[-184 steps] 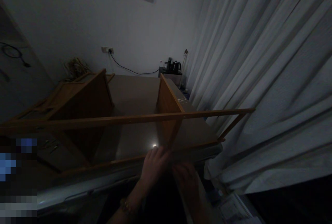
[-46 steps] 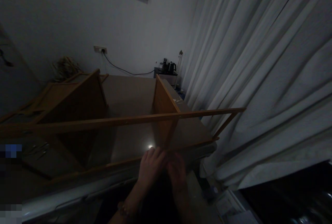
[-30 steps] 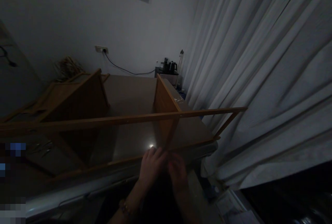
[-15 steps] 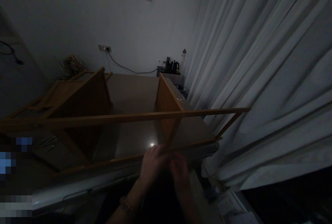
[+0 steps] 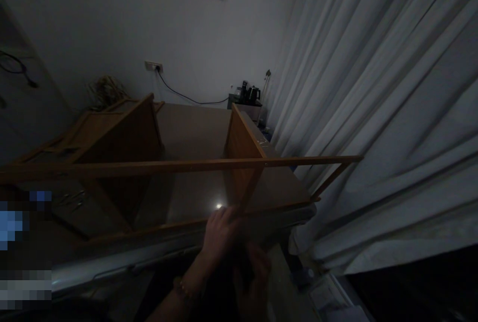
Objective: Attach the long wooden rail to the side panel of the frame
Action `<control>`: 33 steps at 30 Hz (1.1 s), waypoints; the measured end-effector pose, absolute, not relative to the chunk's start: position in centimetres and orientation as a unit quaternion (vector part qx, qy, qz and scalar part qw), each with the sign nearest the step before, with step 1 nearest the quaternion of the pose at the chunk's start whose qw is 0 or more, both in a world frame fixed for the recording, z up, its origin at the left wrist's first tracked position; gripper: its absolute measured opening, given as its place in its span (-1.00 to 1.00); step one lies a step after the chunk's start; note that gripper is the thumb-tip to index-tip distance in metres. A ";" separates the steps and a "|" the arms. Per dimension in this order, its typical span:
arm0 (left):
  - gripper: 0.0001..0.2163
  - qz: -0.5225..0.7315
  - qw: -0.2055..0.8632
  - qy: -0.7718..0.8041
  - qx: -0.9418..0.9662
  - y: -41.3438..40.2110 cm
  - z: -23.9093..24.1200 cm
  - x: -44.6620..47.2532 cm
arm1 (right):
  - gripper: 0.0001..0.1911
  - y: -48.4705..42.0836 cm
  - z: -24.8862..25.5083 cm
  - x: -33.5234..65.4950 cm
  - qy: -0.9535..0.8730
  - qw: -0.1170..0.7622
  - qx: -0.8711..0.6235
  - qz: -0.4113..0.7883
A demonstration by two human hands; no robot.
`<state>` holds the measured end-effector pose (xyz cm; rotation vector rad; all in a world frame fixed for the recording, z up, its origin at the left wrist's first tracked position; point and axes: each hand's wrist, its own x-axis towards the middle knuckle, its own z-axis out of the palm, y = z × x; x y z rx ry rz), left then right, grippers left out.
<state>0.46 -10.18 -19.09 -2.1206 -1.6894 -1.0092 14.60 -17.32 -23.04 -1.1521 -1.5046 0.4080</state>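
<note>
A wooden shelf frame (image 5: 168, 165) lies on its side on a table, with upright boards between its long rails. My left hand (image 5: 222, 230), with a beaded bracelet at its wrist, is at the lower rail beside the foot of the right-hand board (image 5: 244, 140). Its fingers are bent over the wood there. Lower and to the right, my right hand (image 5: 257, 269) is apart from the frame, in deep shadow. Its fingers are curled, and what they hold, if anything, is too dark to make out.
Small metal pieces (image 5: 74, 197) lie on the left of the tabletop (image 5: 194, 192). A long pale curtain (image 5: 328, 103) hangs close to the frame's right end. A black kettle (image 5: 254, 94) stands on a cabinet behind, with a cord (image 5: 186, 98) running to the wall socket.
My right hand has dropped down from the lower rail, away from my left hand. My left hand stays at the rail. The view has shifted slightly.
</note>
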 end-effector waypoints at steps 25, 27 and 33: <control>-0.86 -0.355 0.141 -0.560 -0.736 -9.9 -18.9 0.3 | -0.62 -19.0 -17.2 9.1 -0.979 0.180 -0.028 -0.091; -0.88 -0.362 0.140 -0.557 -0.734 -9.9 -18.9 0.4 | -0.58 -18.4 -16.9 9.1 -0.975 0.195 -0.057 -0.085; -0.89 -0.365 0.141 -0.557 -0.733 -9.8 -18.9 0.5 | -0.69 -16.5 -17.5 10.9 -0.966 0.177 -0.176 -0.060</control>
